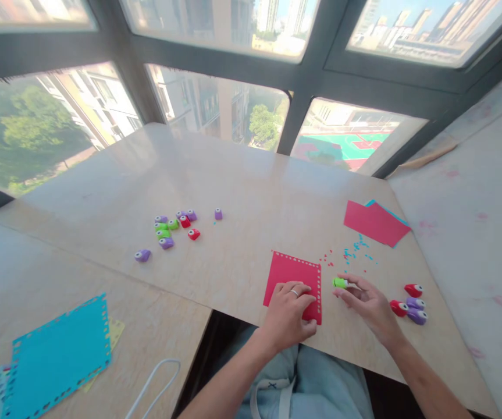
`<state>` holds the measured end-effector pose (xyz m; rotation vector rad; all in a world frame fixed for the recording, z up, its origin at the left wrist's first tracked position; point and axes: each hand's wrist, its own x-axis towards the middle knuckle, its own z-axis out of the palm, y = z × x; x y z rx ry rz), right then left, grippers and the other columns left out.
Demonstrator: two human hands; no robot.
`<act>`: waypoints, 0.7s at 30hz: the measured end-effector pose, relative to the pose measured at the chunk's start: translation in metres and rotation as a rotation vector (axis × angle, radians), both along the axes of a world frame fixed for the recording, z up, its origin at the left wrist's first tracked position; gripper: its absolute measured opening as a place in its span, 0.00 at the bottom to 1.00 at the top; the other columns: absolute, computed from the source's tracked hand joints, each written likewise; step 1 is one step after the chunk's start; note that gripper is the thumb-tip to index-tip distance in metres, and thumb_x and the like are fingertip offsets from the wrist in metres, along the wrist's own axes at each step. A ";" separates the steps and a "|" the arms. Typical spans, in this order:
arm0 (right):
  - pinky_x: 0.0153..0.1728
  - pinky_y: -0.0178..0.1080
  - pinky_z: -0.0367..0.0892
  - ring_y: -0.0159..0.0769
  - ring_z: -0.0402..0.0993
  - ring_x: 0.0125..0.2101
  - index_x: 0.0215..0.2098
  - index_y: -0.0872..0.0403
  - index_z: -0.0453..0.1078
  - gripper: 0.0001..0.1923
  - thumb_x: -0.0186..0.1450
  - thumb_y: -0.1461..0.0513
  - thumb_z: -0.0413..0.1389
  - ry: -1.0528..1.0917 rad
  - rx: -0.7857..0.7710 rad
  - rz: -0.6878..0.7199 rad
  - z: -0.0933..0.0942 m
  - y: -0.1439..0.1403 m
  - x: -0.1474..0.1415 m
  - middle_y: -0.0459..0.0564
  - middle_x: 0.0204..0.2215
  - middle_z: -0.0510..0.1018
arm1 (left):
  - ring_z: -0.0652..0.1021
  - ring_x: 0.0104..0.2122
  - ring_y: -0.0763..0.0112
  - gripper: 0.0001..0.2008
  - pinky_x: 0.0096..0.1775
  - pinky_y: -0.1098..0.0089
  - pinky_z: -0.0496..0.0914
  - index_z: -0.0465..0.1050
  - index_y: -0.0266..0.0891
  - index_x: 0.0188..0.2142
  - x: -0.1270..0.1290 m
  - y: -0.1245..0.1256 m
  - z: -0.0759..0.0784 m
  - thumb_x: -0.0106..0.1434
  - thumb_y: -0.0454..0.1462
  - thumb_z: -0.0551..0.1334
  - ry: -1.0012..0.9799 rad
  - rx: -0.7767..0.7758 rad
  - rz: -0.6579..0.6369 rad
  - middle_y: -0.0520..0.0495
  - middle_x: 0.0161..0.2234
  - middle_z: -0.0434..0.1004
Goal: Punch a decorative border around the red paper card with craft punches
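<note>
A red paper sheet (292,269) lies near the table's front edge, with small cut-outs along its top and right sides. My left hand (289,311) rests on its lower part, fingers bent and apart, covering some of the paper. Just right of the sheet, my right hand (366,302) pinches a small green craft punch (340,283) between thumb and fingers. The punch is apart from the paper. Tiny red paper bits (327,258) and blue paper bits (355,247) are scattered beyond it.
Red and purple punches (416,315) sit right of my right hand. Several coloured punches (163,227) are grouped at left. Red sheets (377,224) lie at the back right over blue paper. A punched blue sheet (61,355) and a white cable (155,378) are at lower left.
</note>
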<state>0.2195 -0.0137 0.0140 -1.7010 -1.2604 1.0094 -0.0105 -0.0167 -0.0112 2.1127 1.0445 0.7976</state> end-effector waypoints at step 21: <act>0.44 0.41 0.76 0.41 0.78 0.45 0.49 0.49 0.74 0.13 0.66 0.62 0.59 -0.319 0.477 0.130 -0.033 -0.050 -0.010 0.52 0.44 0.81 | 0.70 0.51 0.55 0.26 0.53 0.55 0.64 0.73 0.43 0.51 0.007 0.014 0.014 0.51 0.34 0.68 0.209 -0.005 -0.052 0.44 0.51 0.73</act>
